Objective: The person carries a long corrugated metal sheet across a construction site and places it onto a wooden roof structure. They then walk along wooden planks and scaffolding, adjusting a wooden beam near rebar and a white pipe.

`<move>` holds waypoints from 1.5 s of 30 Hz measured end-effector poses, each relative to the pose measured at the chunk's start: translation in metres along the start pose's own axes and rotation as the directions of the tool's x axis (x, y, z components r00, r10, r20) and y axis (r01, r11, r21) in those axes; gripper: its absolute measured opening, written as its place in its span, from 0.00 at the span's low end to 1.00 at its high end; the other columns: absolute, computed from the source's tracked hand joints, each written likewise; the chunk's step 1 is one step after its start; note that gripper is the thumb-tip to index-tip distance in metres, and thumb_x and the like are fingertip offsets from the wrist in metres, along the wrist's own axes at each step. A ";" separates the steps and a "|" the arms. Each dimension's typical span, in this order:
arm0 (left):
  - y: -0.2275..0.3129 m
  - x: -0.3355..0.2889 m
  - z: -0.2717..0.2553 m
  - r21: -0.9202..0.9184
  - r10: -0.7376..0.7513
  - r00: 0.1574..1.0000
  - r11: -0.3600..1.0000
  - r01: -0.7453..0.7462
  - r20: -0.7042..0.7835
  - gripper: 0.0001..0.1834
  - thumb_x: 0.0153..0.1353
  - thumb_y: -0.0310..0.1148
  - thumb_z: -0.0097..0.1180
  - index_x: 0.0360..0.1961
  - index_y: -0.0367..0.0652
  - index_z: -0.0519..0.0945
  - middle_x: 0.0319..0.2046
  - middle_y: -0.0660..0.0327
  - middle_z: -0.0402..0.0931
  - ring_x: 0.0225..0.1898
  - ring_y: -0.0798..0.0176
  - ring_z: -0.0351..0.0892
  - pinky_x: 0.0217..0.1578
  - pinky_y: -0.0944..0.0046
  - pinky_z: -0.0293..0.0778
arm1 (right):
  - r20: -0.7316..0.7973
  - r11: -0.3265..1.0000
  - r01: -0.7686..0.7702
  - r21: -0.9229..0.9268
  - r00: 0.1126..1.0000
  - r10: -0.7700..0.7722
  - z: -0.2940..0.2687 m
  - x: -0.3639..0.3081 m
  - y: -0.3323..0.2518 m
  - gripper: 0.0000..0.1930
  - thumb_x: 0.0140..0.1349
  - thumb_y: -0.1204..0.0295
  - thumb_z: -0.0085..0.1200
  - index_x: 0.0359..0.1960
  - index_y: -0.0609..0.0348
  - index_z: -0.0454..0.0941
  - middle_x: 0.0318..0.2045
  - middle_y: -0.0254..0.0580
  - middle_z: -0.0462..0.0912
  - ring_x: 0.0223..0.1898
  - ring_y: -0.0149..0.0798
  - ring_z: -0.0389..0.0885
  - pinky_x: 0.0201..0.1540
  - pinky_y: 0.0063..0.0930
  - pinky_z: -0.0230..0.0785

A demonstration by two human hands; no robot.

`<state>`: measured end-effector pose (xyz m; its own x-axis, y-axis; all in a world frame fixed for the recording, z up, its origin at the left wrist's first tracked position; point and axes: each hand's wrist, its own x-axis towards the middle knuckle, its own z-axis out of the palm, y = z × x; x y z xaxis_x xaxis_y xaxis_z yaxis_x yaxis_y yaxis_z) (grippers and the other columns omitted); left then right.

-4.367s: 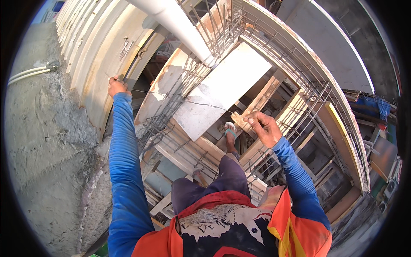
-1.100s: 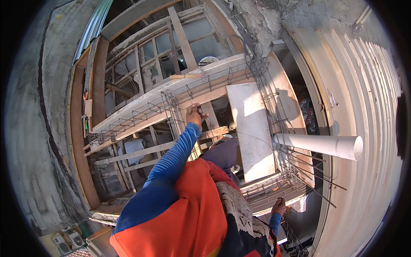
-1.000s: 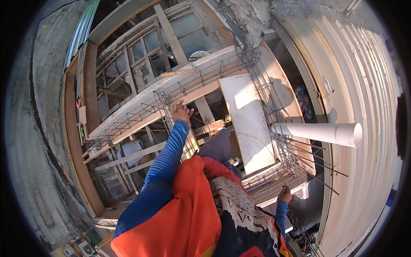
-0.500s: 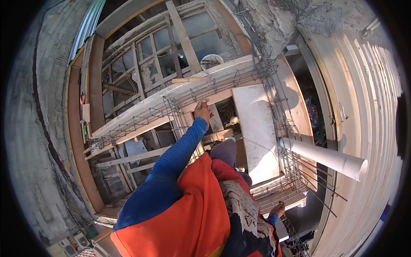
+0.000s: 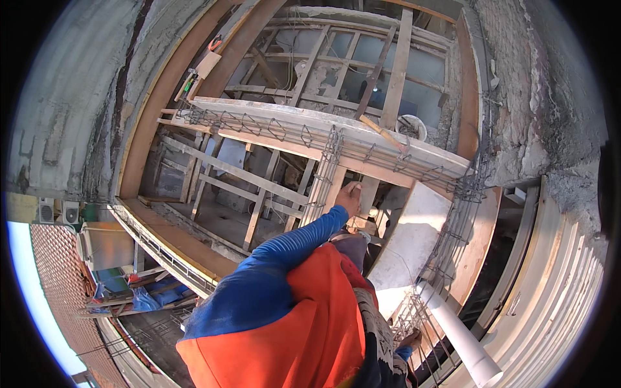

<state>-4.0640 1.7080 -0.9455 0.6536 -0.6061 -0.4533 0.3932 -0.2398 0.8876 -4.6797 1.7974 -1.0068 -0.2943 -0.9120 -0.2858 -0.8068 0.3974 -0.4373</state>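
Observation:
My left hand [image 5: 350, 197] reaches forward over a gap beside a rebar cage [image 5: 328, 161]. Its fingers are bent and drawn together, and whatever they may hold is too small to make out. Low on the right, my right hand [image 5: 411, 339] is against the bars of another rebar cage [image 5: 411, 313]; its fingers are partly lost among the rods. Between the hands lies a pale flat board [image 5: 417, 223]. A white plastic pipe [image 5: 460, 336] slants beside the right hand. Ahead, a hammer with a wooden handle [image 5: 383, 133] rests across the timber formwork [image 5: 291, 116].
Openings crossed by wooden struts [image 5: 239, 184] lie to the left and ahead. A white bucket [image 5: 411, 127] stands beyond the formwork. Orange-handled pliers [image 5: 214, 43] and a green-handled tool [image 5: 185, 85] are on the left framing. Corrugated sheeting [image 5: 543, 284] borders the right; rebar ends stick out nearby.
My view has turned, so the framing appears rotated and more of the lower left shows. My left hand remains near the same cage junction; my right hand now appears closer to the bars.

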 end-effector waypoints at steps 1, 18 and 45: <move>0.004 -0.005 -0.007 0.034 0.051 0.998 0.998 -0.050 -0.043 0.11 0.68 0.39 0.44 0.41 0.47 0.77 0.16 0.70 0.64 0.16 0.75 0.65 0.15 0.70 0.68 | 0.028 0.999 0.043 0.026 0.999 -0.044 -0.007 0.011 -0.028 0.23 0.68 0.59 0.35 0.38 0.65 0.79 0.36 0.55 0.81 0.42 0.53 0.78 0.47 0.43 0.66; 0.023 -0.059 -0.130 -0.444 -0.109 0.836 0.880 -0.170 -0.537 0.13 0.68 0.40 0.39 0.43 0.49 0.75 0.16 0.70 0.60 0.13 0.72 0.57 0.15 0.69 0.65 | -0.061 0.915 0.367 0.169 0.930 -0.362 -0.015 -0.007 -0.058 0.19 0.66 0.62 0.39 0.31 0.64 0.78 0.28 0.50 0.81 0.31 0.45 0.77 0.38 0.38 0.67; 0.009 -0.061 -0.337 -0.750 -0.253 0.786 0.555 -0.360 -0.564 0.13 0.67 0.43 0.46 0.33 0.47 0.76 0.13 0.69 0.53 0.13 0.71 0.52 0.16 0.69 0.58 | 0.325 0.772 0.523 0.361 0.705 -0.630 -0.221 -0.069 -0.311 0.17 0.65 0.61 0.50 0.29 0.64 0.78 0.21 0.35 0.76 0.26 0.27 0.70 0.32 0.23 0.61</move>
<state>-3.8824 1.9988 -0.9376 0.7791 0.0117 -0.6268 0.4681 0.6541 0.5941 -4.5221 1.7140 -0.6628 0.4674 -0.8603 -0.2034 -0.5915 -0.1334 -0.7952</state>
